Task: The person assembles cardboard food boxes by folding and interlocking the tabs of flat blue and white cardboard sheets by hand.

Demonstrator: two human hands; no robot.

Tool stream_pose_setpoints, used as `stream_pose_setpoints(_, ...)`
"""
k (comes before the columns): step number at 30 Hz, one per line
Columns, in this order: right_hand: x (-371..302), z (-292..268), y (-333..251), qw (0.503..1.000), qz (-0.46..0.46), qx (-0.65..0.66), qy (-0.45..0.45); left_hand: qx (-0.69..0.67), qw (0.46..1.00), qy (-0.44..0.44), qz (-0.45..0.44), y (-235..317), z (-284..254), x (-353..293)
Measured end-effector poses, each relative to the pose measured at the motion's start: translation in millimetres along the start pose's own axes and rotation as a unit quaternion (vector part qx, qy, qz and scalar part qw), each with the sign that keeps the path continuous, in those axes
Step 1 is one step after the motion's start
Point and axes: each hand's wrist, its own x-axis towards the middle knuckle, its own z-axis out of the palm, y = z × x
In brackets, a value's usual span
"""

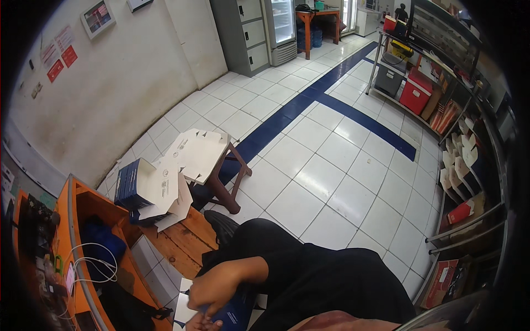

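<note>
- Far left: orange cabinet (64,222), open-fronted; a loosely coiled white cable (98,244) hangs across it, blue cloth (109,241) inside.
- Right of that: navy-and-white cartons (128,186) piled at the far end of a slatted wooden bench (175,255), one with navy walls raised, others showing pale faces.
- Just beyond, touching or nearly so: flat white card blanks (200,150) lying on a brown stool (227,194), overhanging its top.
- Lower edge, left of centre: left hand (202,323), partly cut off by the frame. Fingers bent, close together, at the near side of the work; cannot tell whether they pinch the card.
- Just above it: right hand (216,287), forearm reaching in from the right. Fingers curled downward and pressed together, tips close to the left hand's; pinch or plain press, cannot tell.
- Under and beside both hands: navy carton (236,313), close against the dark-clothed body, pale flaps showing on either side.
- Right: red cooler box (415,95) on a low rack shelf; nearer, pale-and-dark cartons (462,160) crowded on metal shelving.
</note>
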Motion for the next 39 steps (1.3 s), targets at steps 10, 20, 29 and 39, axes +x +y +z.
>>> stream_pose_setpoints(10,24,14,-1,0.971,-0.056,-0.005,0.232,0.009,0.994,0.107,0.014,-14,-14,-11)
stream_pose_setpoints(20,42,31,3,0.934,-0.101,-0.107,0.326,-0.563,0.688,0.455,0.059,-25,-31,10)
stream_pose_setpoints(29,24,5,14,0.891,-0.228,-0.032,0.391,-0.468,0.715,0.52,0.012,-26,-36,-10)
stream_pose_setpoints(39,35,4,9,0.836,-0.273,-0.151,0.451,-0.445,0.684,0.55,0.175,30,-31,14)
